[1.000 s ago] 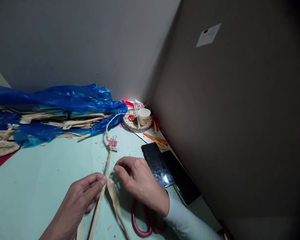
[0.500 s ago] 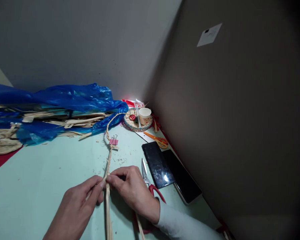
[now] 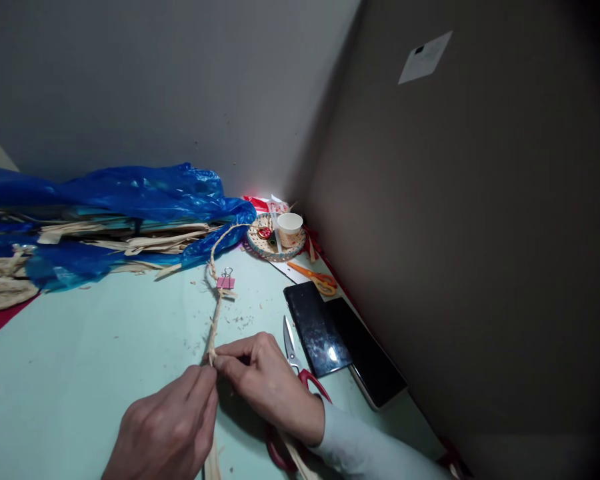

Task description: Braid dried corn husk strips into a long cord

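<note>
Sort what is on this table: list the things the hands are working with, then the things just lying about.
In use:
left hand
right hand
braided straw cord
pink binder clip on the cord
loose straw strips

Lying about:
red-handled scissors
two phones
orange scissors
paper cup
blue plastic bag

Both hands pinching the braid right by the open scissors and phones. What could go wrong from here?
1. The red-handled scissors lie with blades bare beside the right hand; a sideways pull may brush the wrist against them.
2. The braided straw is held by a pink binder clip; hard tension might slip it and loosen the plait.
3. Both the left hand and right hand pinch one spot; the dry strips look brittle and may split.
</note>
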The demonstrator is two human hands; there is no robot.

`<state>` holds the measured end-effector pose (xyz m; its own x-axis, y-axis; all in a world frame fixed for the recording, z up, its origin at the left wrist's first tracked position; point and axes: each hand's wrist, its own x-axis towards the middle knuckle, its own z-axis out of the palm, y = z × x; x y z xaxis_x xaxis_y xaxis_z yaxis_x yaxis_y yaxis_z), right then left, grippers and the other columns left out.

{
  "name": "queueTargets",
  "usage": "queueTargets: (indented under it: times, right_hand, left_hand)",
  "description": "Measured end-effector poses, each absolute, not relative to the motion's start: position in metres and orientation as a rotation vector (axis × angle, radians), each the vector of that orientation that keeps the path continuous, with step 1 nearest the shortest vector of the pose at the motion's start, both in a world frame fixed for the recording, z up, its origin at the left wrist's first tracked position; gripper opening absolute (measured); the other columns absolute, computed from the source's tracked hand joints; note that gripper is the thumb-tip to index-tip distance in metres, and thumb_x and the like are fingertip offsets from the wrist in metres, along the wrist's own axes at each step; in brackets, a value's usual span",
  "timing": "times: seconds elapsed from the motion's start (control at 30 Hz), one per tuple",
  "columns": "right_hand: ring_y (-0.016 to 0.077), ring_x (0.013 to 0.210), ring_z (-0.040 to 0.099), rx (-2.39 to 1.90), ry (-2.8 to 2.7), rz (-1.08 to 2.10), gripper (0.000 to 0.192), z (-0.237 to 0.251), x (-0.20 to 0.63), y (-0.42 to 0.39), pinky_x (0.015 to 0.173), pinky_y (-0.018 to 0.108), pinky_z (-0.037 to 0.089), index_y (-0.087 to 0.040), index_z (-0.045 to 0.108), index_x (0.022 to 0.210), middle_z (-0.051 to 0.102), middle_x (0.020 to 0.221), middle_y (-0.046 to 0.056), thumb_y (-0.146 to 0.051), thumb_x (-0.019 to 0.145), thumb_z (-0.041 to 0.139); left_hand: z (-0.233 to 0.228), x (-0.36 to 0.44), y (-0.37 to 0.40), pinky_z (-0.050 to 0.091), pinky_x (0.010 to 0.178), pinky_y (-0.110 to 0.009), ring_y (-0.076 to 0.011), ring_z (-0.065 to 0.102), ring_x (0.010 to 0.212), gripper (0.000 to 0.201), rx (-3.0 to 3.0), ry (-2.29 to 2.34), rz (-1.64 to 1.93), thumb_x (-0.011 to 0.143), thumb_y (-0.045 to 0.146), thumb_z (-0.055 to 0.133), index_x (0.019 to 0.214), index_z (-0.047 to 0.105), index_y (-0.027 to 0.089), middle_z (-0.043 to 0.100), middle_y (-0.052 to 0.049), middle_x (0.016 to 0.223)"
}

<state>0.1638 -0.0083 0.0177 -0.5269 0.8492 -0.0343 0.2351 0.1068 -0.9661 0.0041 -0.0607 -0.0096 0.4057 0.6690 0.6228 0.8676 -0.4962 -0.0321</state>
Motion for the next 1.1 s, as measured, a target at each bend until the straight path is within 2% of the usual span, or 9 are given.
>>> queueTargets:
  times: [0.17,0.3,0.4,0.53,0.63,0.73,0.83,1.0,1.1]
  right_hand:
    - [0.0104,0.062,0.026,-1.041,-1.752,1.56,0.038,0.006,0.162,-0.004,0.054,0.025,0.02,-0.018,0.037,0.055,0.026,0.06,-0.004,-0.031,0.087,0.053]
    - [0.01,0.061,0.027,-1.045,-1.673,1.642,0.032,-0.001,0.16,-0.001,0.053,0.024,0.02,-0.016,0.045,0.055,0.029,0.06,-0.004,-0.03,0.082,0.056]
    - [0.0091,0.058,0.028,-1.026,-1.605,1.728,0.026,0.006,0.161,-0.002,0.053,0.024,0.02,-0.014,0.057,0.059,0.036,0.056,-0.005,-0.028,0.08,0.057]
    - [0.0086,0.055,0.031,-0.975,-1.484,1.818,0.029,0.017,0.162,-0.005,0.055,0.023,0.026,-0.012,0.066,0.065,0.042,0.054,-0.004,-0.035,0.081,0.062]
    - [0.0097,0.056,0.035,-0.948,-1.482,1.851,0.036,0.017,0.162,-0.004,0.056,0.023,0.029,-0.013,0.064,0.064,0.045,0.057,-0.003,-0.044,0.082,0.064]
    - [0.0096,0.058,0.032,-0.996,-1.684,1.679,0.037,0.016,0.163,-0.002,0.055,0.022,0.026,-0.013,0.064,0.066,0.041,0.057,-0.004,-0.042,0.088,0.06]
    - [0.0093,0.056,0.033,-1.052,-1.958,1.428,0.033,0.02,0.167,-0.003,0.055,0.023,0.025,-0.014,0.067,0.069,0.039,0.054,-0.005,-0.029,0.094,0.053]
    - [0.0124,0.055,0.043,-1.289,-2.404,0.722,0.027,0.027,0.17,-0.013,0.056,0.03,0.021,-0.016,0.066,0.072,0.062,0.065,0.002,-0.021,0.094,0.05]
    - [0.0152,0.056,0.049,-1.3,-2.533,0.389,0.026,0.026,0.168,-0.021,0.056,0.033,0.019,-0.016,0.064,0.076,0.067,0.072,0.006,-0.023,0.094,0.047]
  left_hand:
    - [-0.018,0.004,-0.062,0.046,0.05,-0.029,-0.0153,0.065,0.051,0.028,-2.35,-1.269,-0.583,0.092,0.004,0.042,0.079,0.058,0.022,0.059,0.003,0.062]
    - [-0.018,0.003,-0.063,0.046,0.055,-0.029,-0.0152,0.063,0.053,0.018,-2.396,-1.334,-0.884,0.093,0.012,0.048,0.083,0.059,0.022,0.06,0.003,0.063]
    - [-0.007,-0.003,-0.057,0.046,0.062,-0.025,-0.0144,0.064,0.062,0.017,-2.439,-1.771,-1.193,0.095,0.027,0.049,0.084,0.062,0.024,0.066,0.003,0.071]
    - [0.007,-0.011,-0.042,0.05,0.075,-0.027,-0.0205,0.069,0.084,0.028,-2.405,-2.59,-1.519,0.086,0.051,0.058,0.087,0.067,0.024,0.072,0.0,0.088]
    - [0.006,-0.008,-0.033,0.05,0.064,-0.026,-0.0167,0.063,0.066,0.035,-2.581,-2.927,-1.904,0.08,0.055,0.065,0.091,0.066,0.021,0.068,0.001,0.072]
    - [-0.003,-0.003,-0.03,0.026,0.041,-0.018,-0.0048,0.033,0.041,0.043,-2.323,-3.17,-2.225,0.069,0.055,0.076,0.089,0.064,0.019,0.054,0.007,0.057]
    - [-0.008,0.0,-0.032,0.013,0.04,-0.018,-0.0022,0.021,0.039,0.045,-2.267,-3.205,-2.179,0.065,0.058,0.077,0.082,0.062,0.019,0.052,0.007,0.058]
    - [-0.005,0.001,-0.038,0.035,0.051,-0.021,-0.0132,0.048,0.056,0.033,-2.422,-2.906,-1.632,0.075,0.054,0.066,0.071,0.064,0.022,0.053,0.004,0.059]
    - [-0.004,0.002,-0.041,0.039,0.056,-0.023,-0.0171,0.053,0.062,0.032,-2.377,-2.875,-1.467,0.076,0.053,0.063,0.067,0.066,0.023,0.056,0.003,0.058]
